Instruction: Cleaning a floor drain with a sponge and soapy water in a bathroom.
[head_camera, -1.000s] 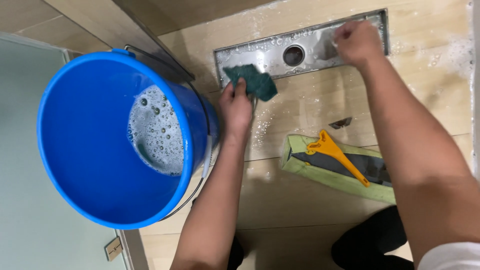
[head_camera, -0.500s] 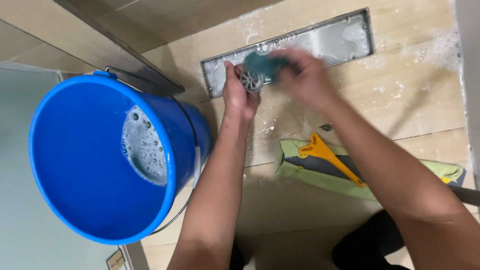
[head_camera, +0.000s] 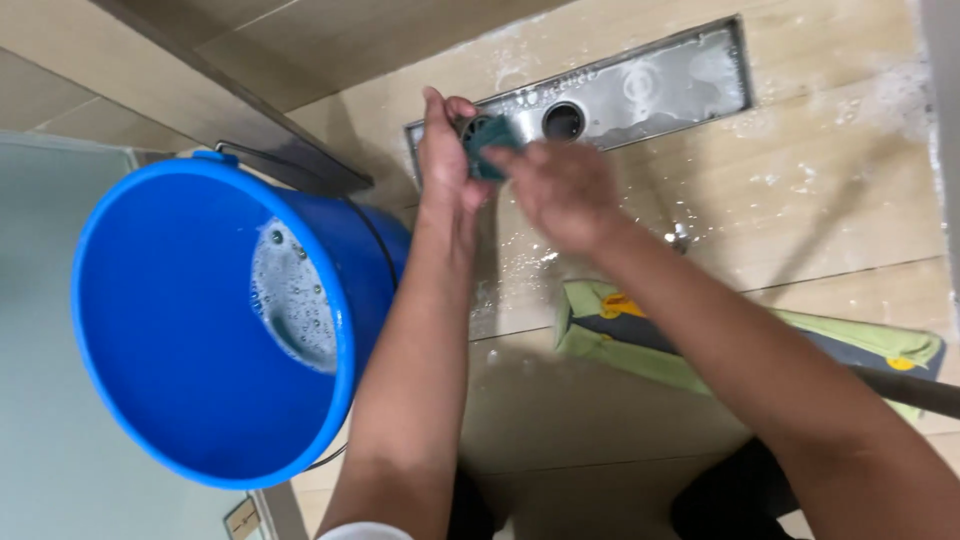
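Both hands are meeting over the wet tile floor (head_camera: 820, 200), just in front of the steel drain channel (head_camera: 650, 90). Left hand (head_camera: 445, 160) is gripping a small round drain part (head_camera: 472, 128). Right hand (head_camera: 560, 190) is pressing a teal scrub pad (head_camera: 490, 150) against it, fingers closed on the pad. Blue bucket (head_camera: 180, 330) of soapy water is sitting left. Green mop head (head_camera: 620, 340) is lying under the right forearm.

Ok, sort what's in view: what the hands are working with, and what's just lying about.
In use:
left hand
right hand
green scouring pad
round drain part
floor drain tray

Lying about:
blue bucket
green cloth
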